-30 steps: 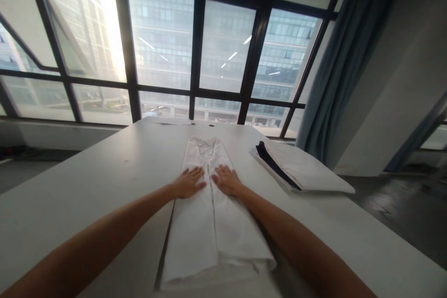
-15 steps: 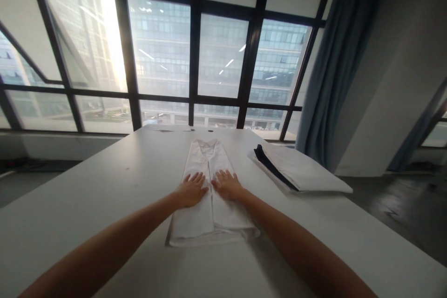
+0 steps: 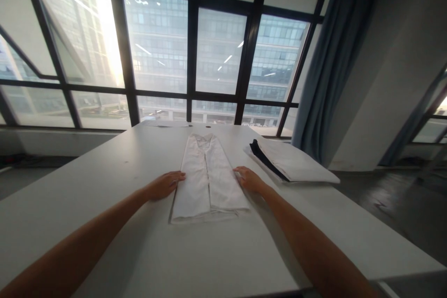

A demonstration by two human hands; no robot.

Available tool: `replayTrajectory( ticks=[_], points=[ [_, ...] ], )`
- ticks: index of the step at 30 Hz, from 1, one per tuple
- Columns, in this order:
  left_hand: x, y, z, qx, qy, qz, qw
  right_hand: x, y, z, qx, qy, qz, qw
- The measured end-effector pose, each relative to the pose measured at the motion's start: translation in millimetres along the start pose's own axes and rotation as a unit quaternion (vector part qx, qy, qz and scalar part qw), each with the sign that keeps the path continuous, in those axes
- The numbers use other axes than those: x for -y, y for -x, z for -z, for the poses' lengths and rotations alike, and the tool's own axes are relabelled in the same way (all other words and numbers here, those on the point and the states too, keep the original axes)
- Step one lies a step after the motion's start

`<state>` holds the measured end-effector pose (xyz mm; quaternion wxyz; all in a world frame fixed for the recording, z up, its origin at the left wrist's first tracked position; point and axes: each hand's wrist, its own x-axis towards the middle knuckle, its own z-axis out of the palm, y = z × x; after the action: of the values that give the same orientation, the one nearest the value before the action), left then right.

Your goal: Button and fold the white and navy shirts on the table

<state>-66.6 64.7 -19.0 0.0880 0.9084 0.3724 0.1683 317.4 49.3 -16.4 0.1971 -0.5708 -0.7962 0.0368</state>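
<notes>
A folded white shirt (image 3: 196, 181) lies lengthwise before me, its V-shaped collar at the far end and a seam running down the middle. My left hand (image 3: 165, 185) is closed at the shirt's left edge, its fingertips lying over the fabric and the thumb hidden. At the opposite edge, my right hand (image 3: 248, 179) has its fingers bent and closed on the cloth. Both forearms reach in from the bottom corners of the view.
On the right of the white table (image 3: 104, 186) lies a stack of folded white cloth (image 3: 300, 160) with a dark strip (image 3: 267, 160) along its near-left side. Windows (image 3: 157, 46) stand beyond the table's far end, with a blue curtain (image 3: 324, 65) at their right.
My hands have moved apart from flat on the shirt's middle out to its two side edges. The shirt's near end sits slightly farther from me. My head view has shifted a little.
</notes>
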Motion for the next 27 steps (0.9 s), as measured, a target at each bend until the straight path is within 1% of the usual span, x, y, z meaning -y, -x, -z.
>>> replayTrajectory(
  ticks=[1,3,6,9,11,13,15,18,20,21,22,24,26,27],
  points=[
    [6.0,4.5,2.2,0.008,0.0,-0.011,1.0,-7.2,0.9,0.7,0.007,-0.012,0.011,1.0],
    [12.4,8.2,3.0,0.031,0.018,-0.039,0.999,-12.4,0.8,1.0,0.019,-0.045,0.046,0.998],
    [14.8,5.7,-0.9,0.037,0.048,-0.077,0.995,-6.2,0.0,4.5,0.043,-0.089,0.089,0.991],
    [12.9,4.0,-1.8,0.035,0.065,-0.079,0.994,2.0,2.7,15.1,0.088,-0.12,0.101,0.984],
    [5.9,4.9,4.6,0.042,0.086,-0.079,0.992,7.5,6.1,25.7,0.106,-0.127,0.103,0.981],
    [-8.4,6.8,18.9,0.046,0.123,-0.082,0.988,16.0,10.6,39.6,0.112,-0.132,0.119,0.978],
    [-29.2,10.1,40.6,0.054,0.157,-0.073,0.983,29.2,16.8,57.4,0.126,-0.152,0.151,0.969],
    [-63.1,20.0,80.5,0.08,0.202,-0.053,0.975,52.5,29.5,89.3,0.173,-0.209,0.207,0.94],
    [-79.7,28.3,106.3,0.088,0.255,-0.055,0.961,64.2,37.0,110.1,0.209,-0.252,0.221,0.919],
    [-84.8,31.5,117.7,0.082,0.286,-0.054,0.953,67.5,38.9,119.3,0.224,-0.274,0.22,0.909],
    [-87.4,33.3,127.8,0.071,0.317,-0.049,0.945,68.9,38.7,127.3,0.231,-0.298,0.212,0.901],
    [-85.6,30.4,142.5,0.035,0.373,-0.025,0.927,66.9,30.7,138.5,0.216,-0.346,0.188,0.893],
    [-75.5,18.5,147.4,-0.009,0.42,0.015,0.907,60.6,13.1,141.4,0.184,-0.386,0.155,0.89],
    [-67.8,10.2,145.5,-0.03,0.439,0.039,0.897,56.9,1.8,139.1,0.171,-0.406,0.13,0.888]
  ],
)
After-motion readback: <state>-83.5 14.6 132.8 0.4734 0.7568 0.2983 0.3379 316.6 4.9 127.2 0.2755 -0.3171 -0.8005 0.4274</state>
